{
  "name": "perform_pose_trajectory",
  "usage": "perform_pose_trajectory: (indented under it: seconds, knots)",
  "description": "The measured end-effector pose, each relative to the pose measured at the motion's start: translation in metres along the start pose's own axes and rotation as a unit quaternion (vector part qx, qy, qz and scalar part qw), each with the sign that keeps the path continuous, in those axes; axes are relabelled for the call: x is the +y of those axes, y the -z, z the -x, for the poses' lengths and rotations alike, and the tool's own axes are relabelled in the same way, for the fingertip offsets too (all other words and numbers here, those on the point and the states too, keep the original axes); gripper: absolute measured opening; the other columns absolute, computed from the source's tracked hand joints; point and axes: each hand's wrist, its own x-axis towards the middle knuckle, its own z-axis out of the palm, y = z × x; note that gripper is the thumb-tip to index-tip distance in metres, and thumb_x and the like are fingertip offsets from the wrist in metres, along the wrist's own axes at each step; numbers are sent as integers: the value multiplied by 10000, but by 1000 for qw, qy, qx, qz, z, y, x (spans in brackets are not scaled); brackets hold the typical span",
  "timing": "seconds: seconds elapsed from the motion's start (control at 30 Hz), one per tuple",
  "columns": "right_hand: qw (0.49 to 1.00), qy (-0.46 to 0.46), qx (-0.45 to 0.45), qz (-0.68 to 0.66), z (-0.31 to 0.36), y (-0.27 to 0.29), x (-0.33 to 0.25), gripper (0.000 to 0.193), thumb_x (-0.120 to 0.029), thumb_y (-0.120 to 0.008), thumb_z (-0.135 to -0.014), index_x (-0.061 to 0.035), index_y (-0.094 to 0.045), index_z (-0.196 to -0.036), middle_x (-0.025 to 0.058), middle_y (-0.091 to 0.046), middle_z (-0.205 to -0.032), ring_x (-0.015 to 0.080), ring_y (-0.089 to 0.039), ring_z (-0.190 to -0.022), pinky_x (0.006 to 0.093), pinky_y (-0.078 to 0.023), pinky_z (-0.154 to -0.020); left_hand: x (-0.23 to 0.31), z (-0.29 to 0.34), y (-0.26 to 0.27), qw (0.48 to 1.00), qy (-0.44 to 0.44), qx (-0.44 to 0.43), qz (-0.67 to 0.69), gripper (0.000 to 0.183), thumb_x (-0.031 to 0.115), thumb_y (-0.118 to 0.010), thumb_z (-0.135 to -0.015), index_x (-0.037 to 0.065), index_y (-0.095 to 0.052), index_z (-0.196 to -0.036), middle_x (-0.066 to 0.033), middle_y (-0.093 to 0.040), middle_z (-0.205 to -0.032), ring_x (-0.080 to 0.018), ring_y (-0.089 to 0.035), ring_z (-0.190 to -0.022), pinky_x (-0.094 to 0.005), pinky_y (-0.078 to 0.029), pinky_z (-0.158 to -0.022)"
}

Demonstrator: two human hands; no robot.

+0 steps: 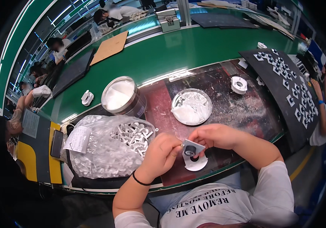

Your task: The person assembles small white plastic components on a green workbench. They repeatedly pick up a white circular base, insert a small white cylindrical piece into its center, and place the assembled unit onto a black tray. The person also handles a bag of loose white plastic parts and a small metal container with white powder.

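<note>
In front of my body, my right hand grips a small white square plate with a black round piece on it. My left hand, with a black band on its wrist, pinches at the plate's left edge. Its fingertips close on something too small to make out. Just below the plate, a white plastic part with a round dark opening lies at the table's front edge, partly covered. Beyond my hands stands a round metal dish holding a crumpled white, film-like material.
A clear bag of white plastic pieces lies at the left, with a large tin behind it. A black board carries several small white-and-black pieces at the right. White ring-shaped parts and a phone lie around. Other people sit nearby.
</note>
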Motion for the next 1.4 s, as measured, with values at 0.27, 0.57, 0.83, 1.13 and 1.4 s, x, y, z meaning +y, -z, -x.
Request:
perform_pose_trajectory:
  seconds: [0.27,0.57,0.83,1.13,1.4]
  knots:
    - [995,27,-9,92,4,-1,3,321,-158,-667,-856,-4,-597,-1128,37,-632,-1031,101,-576,-962,257,-474,-808,-1,4,1,995,-82,-28,-47,220,107,-688,-751,57,-613,-952,-85,-599,-867,-292,-563,-753,-377,-454,-654]
    - [781,188,53,593,17,-19,2,357,-208,-772,-693,-66,-640,-992,94,-617,-1046,287,-601,-955,361,-490,-802,16,0,11,991,57,-115,-44,968,408,-836,-536,47,-406,-1324,-139,-547,-1138,-321,-534,-1005,-425,-411,-850]
    - [701,176,57,688,18,-27,5,328,-205,-724,-708,-79,-614,-990,52,-579,-1004,241,-536,-989,378,-406,-853,7,14,-19,983,52,-163,-62,1037,305,-825,-580,46,-265,-1413,-130,-530,-1096,-320,-514,-991,-416,-387,-857]
    - [662,186,92,720,17,-26,5,359,-248,-755,-650,-95,-613,-942,34,-578,-982,214,-533,-974,365,-379,-835,5,16,-25,985,67,-154,-48,1046,276,-825,-585,47,-237,-1420,-143,-517,-1104,-334,-506,-982,-432,-384,-862]
    - [657,184,103,724,16,-25,3,379,-272,-757,-637,-93,-579,-920,58,-541,-943,240,-522,-950,371,-377,-817,7,15,-26,979,74,-180,-63,1013,284,-790,-602,37,-251,-1423,-121,-515,-1042,-292,-504,-968,-402,-362,-881]
